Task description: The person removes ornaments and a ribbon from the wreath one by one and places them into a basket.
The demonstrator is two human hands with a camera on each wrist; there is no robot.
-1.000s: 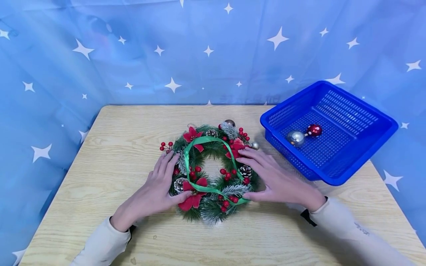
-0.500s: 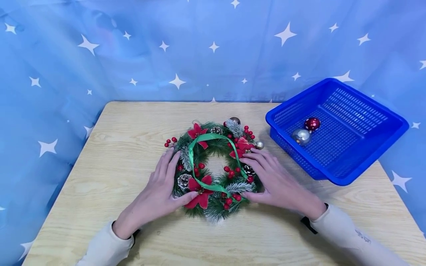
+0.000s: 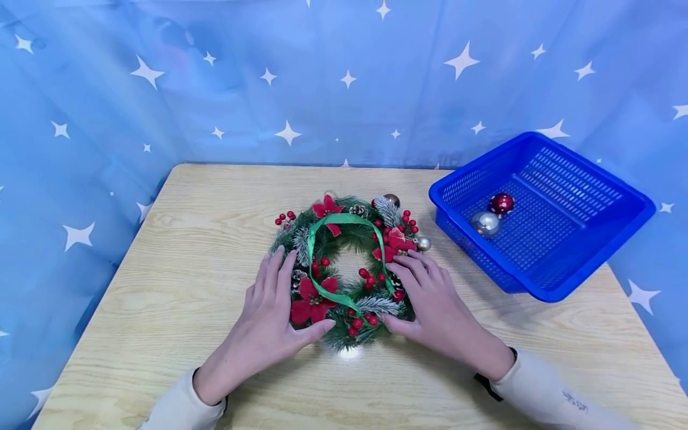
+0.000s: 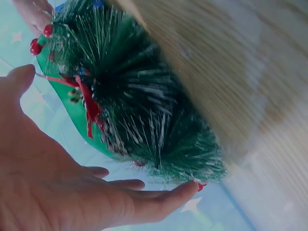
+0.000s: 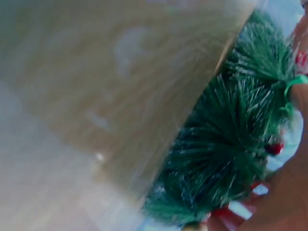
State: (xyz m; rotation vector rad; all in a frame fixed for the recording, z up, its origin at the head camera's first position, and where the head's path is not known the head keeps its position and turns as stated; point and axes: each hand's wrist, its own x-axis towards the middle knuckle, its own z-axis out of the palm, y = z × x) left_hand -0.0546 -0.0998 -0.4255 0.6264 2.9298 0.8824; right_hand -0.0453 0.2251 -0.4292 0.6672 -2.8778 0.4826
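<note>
A Christmas wreath [image 3: 352,337] of green pine with red poinsettias, berries, frosted sprigs and pine cones lies flat on the wooden table. Draped over it is a loop of green ribbon [image 3: 344,219]. My left hand [image 3: 269,316] rests against the wreath's left side, fingers extended and thumb spread near the lower-left poinsettia [image 3: 313,301]. On the opposite side, my right hand [image 3: 435,307] lies over the wreath's edge, fingers slightly bent and thumb by the lower-right berries. In the left wrist view, the left fingers [image 4: 168,202] stretch along the wreath's underside edge. The right wrist view is blurred.
At the right back stands a blue plastic basket [image 3: 591,251] with a silver bauble [image 3: 485,224] and a red spotted bauble [image 3: 502,203] inside. A silver bauble [image 3: 424,243] sticks out at the wreath's right edge. Behind the table [image 3: 161,269] hangs a blue star-patterned curtain [image 3: 322,36].
The wreath has turned slightly clockwise between my hands: its top flowers shifted right and its lower flowers left. Both hands stay on its sides. The head view has also shifted a little.
</note>
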